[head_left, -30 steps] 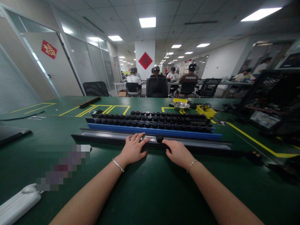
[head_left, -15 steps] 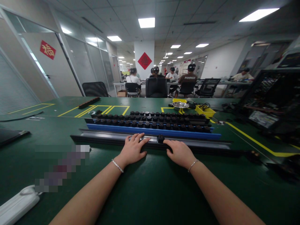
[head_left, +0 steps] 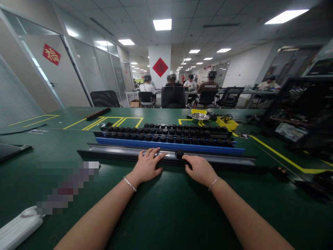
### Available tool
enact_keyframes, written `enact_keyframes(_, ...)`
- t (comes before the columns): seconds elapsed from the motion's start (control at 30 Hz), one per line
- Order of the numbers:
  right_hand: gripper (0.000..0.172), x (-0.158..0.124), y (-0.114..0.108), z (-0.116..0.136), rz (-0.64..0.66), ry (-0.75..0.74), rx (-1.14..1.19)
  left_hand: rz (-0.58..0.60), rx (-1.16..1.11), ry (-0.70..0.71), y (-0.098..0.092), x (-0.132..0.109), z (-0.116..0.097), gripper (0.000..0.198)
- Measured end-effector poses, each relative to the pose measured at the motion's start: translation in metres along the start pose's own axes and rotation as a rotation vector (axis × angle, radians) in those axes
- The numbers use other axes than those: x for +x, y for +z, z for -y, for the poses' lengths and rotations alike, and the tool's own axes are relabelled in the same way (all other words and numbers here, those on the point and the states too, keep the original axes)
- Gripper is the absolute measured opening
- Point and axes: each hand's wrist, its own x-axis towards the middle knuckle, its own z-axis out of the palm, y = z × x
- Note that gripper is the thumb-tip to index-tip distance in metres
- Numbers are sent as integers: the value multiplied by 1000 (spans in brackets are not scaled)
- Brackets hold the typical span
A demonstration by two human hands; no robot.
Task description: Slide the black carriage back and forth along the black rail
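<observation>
A long metal rail (head_left: 223, 158) with a shiny grey channel and dark edges lies crosswise on the table. In its channel sits one small black block (head_left: 179, 153) that looks like a socket module. My left hand (head_left: 148, 165) rests with spread fingers over the rail, left of the block, its fingertips on the channel. My right hand (head_left: 199, 168) is bent with the fingers together, fingertips against the block's right side and thumb below at the rail's near edge. Right behind runs a blue rail (head_left: 166, 146), with rows of similar black blocks (head_left: 145, 135) beyond.
A metal bowl (head_left: 200, 117) and a yellow bin (head_left: 227, 123) stand farther back on the green table (head_left: 166, 215). An open black equipment case (head_left: 293, 114) is at right. A white handle-like object (head_left: 20, 225) lies front left. People sit at a far desk.
The black block and my right hand have shifted very slightly to the right along the rail. My left hand stays almost in place.
</observation>
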Motion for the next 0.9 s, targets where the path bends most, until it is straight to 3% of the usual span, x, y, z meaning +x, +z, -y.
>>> enact_keyframes(0.53,23,-2,5,-10,-191,-45,48,-15,19,14,3,0,2,62)
enact_keyframes(0.9,17,-1,11,-15,-426,-84,59,-21,24,20,5,0,3,62)
